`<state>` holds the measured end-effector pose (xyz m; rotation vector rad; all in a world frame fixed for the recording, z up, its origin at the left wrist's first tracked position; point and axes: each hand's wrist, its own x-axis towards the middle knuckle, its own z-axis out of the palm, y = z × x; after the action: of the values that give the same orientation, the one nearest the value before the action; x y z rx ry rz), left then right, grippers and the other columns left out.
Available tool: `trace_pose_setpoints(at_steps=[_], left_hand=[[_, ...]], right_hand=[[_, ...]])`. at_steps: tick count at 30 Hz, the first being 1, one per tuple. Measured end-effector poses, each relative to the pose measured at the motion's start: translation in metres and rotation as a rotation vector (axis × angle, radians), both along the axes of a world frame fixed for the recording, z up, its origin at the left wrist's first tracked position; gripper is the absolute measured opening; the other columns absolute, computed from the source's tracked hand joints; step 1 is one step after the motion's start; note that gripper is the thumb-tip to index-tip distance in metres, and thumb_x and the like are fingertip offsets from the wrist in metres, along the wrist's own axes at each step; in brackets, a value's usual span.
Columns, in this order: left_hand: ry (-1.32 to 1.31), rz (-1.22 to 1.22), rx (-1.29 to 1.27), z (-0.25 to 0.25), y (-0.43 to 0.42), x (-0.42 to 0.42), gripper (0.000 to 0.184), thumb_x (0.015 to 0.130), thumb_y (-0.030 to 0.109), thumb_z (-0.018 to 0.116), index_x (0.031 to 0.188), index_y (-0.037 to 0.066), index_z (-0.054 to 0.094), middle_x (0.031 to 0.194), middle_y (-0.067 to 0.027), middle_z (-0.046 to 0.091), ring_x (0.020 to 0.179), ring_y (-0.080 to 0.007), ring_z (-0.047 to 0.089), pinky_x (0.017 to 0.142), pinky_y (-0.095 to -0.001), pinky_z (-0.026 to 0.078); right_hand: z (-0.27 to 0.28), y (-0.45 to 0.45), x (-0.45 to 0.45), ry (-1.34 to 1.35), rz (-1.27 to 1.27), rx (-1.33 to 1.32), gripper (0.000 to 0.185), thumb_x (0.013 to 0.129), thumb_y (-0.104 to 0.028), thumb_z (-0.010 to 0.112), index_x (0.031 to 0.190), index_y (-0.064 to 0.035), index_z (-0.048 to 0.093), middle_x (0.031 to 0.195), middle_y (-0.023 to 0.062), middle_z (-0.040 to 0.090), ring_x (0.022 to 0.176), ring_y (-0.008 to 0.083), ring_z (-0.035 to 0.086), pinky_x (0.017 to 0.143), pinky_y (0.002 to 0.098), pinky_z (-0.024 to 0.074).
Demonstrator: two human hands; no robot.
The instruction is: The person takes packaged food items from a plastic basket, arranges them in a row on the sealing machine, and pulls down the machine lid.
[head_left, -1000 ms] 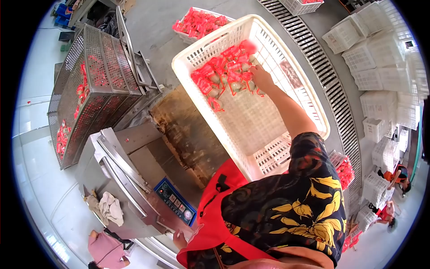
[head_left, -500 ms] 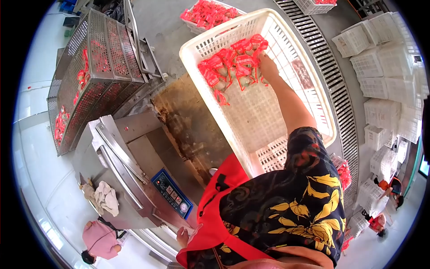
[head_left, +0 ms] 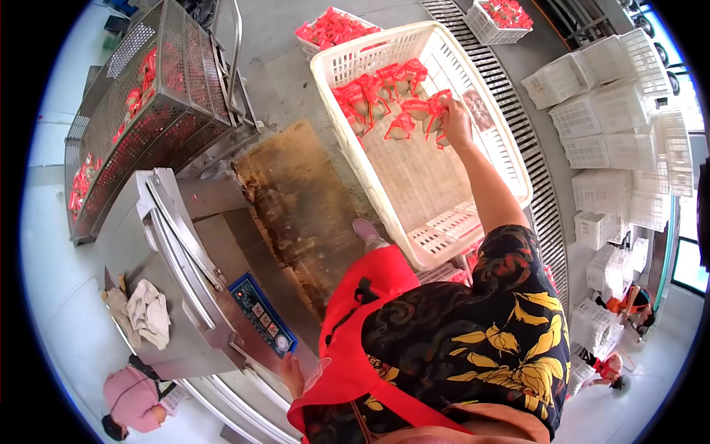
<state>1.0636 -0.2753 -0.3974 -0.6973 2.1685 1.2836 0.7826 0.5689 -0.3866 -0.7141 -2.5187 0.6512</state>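
A slatted metal strip (head_left: 520, 122) ran along a grey floor (head_left: 285, 55). Left of the strip lay a worn brown panel (head_left: 310, 185); far left of it stood a whitish wall (head_left: 46, 140). Right of the strip, white crates (head_left: 614, 140) rose in stacks, and beyond them bright light filled a dark-framed window (head_left: 689, 265).

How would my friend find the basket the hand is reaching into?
Find the slatted strip running along the floor. Left of it sits a big white basket, with the person's right hand inside. Red packets cover only one end, leaving much of it bare, unlike the heaped smaller basket above it in the picture.
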Motion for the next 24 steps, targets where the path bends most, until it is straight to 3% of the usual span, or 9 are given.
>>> trace_pose_setpoints(at_steps=[5, 7, 9, 13, 14, 15, 18, 20, 24], left_hand=[[0.083, 0.012, 0.05, -0.011, 0.011, 0.014, 0.031, 0.094, 0.016, 0.057, 0.118, -0.003, 0.06, 0.11, -0.0139, 0.065, 0.099, -0.0209, 0.062, 0.087, -0.0315, 0.049], [0.042, -0.138, -0.222, 0.059, 0.059, -0.008, 0.03, 0.093, 0.015, 0.058, 0.117, -0.003, 0.061, 0.107, -0.0129, 0.067, 0.093, -0.0202, 0.064, 0.085, -0.0319, 0.05], [0.062, -0.086, -0.144, 0.024, 0.028, 0.019, 0.03, 0.092, 0.014, 0.059, 0.117, -0.002, 0.061, 0.107, -0.0125, 0.068, 0.093, -0.0198, 0.064, 0.085, -0.0314, 0.05], [0.271, 0.069, 0.037, 0.022, 0.016, 0.046, 0.032, 0.092, 0.01, 0.062, 0.121, -0.001, 0.059, 0.114, -0.0117, 0.065, 0.104, -0.0195, 0.062, 0.094, -0.0312, 0.047], [0.304, 0.143, 0.111, 0.017, 0.01, 0.054, 0.032, 0.092, 0.011, 0.062, 0.122, -0.001, 0.059, 0.117, -0.0116, 0.064, 0.107, -0.0194, 0.06, 0.096, -0.0312, 0.046], [0.384, 0.11, 0.165, 0.041, 0.019, 0.05, 0.033, 0.093, 0.013, 0.062, 0.123, 0.0, 0.058, 0.121, -0.0116, 0.062, 0.11, -0.0192, 0.059, 0.098, -0.0303, 0.044], [0.481, 0.121, 0.248, 0.078, 0.015, 0.046, 0.032, 0.094, 0.009, 0.06, 0.124, 0.0, 0.058, 0.12, -0.0099, 0.062, 0.11, -0.0168, 0.059, 0.096, -0.0288, 0.045], [0.507, 0.189, 0.367, 0.101, 0.013, 0.046, 0.029, 0.095, 0.012, 0.059, 0.121, -0.001, 0.06, 0.119, -0.0083, 0.063, 0.106, -0.014, 0.06, 0.093, -0.027, 0.047], [0.545, 0.29, 0.665, 0.146, 0.004, 0.048, 0.031, 0.095, 0.013, 0.059, 0.124, 0.0, 0.058, 0.119, -0.0072, 0.063, 0.107, -0.0143, 0.06, 0.095, -0.0283, 0.046]], right_hand=[[0.054, -0.023, 0.011, 0.019, -0.056, 0.086, 0.016, 0.083, -0.004, 0.059, 0.099, -0.0032, 0.061, 0.095, 0.0201, 0.062, 0.09, 0.0386, 0.061, 0.077, 0.0448, 0.0484], [0.073, -0.037, 0.015, 0.026, -0.045, 0.148, 0.015, 0.083, -0.004, 0.059, 0.098, -0.0034, 0.061, 0.09, 0.0194, 0.061, 0.089, 0.0377, 0.061, 0.078, 0.0452, 0.0473], [0.105, -0.065, 0.021, -0.016, -0.042, 0.188, 0.015, 0.084, -0.004, 0.057, 0.099, -0.0048, 0.061, 0.1, 0.0188, 0.063, 0.089, 0.0372, 0.062, 0.076, 0.0454, 0.0497], [0.17, -0.144, 0.034, 0.157, 0.176, -0.017, 0.013, 0.083, -0.001, 0.054, 0.095, -0.0022, 0.059, 0.094, 0.0198, 0.062, 0.086, 0.0369, 0.062, 0.075, 0.0437, 0.0486], [0.185, -0.165, 0.04, 0.186, 0.244, 0.116, 0.012, 0.083, -0.001, 0.053, 0.094, -0.0011, 0.059, 0.092, 0.0196, 0.062, 0.085, 0.0358, 0.061, 0.075, 0.0422, 0.048], [0.199, -0.186, 0.042, 0.226, 0.333, 0.239, 0.011, 0.083, -0.001, 0.053, 0.093, -0.0001, 0.058, 0.089, 0.0194, 0.061, 0.084, 0.0347, 0.06, 0.075, 0.0407, 0.0474], [0.251, -0.303, 0.068, 0.26, 0.442, 0.042, 0.013, 0.086, -0.003, 0.053, 0.097, -0.0013, 0.06, 0.088, 0.0156, 0.062, 0.08, 0.0291, 0.059, 0.075, 0.0393, 0.0467], [0.261, -0.368, 0.075, 0.335, 0.642, -0.006, 0.013, 0.086, 0.002, 0.052, 0.096, -0.0014, 0.06, 0.082, 0.0102, 0.063, 0.073, 0.0185, 0.059, 0.068, 0.0314, 0.0481], [0.274, -0.512, 0.089, 0.298, 1.035, -0.204, 0.015, 0.088, 0.005, 0.053, 0.101, 0.0003, 0.06, 0.086, 0.0065, 0.061, 0.075, 0.0118, 0.057, 0.067, 0.0259, 0.0477]])
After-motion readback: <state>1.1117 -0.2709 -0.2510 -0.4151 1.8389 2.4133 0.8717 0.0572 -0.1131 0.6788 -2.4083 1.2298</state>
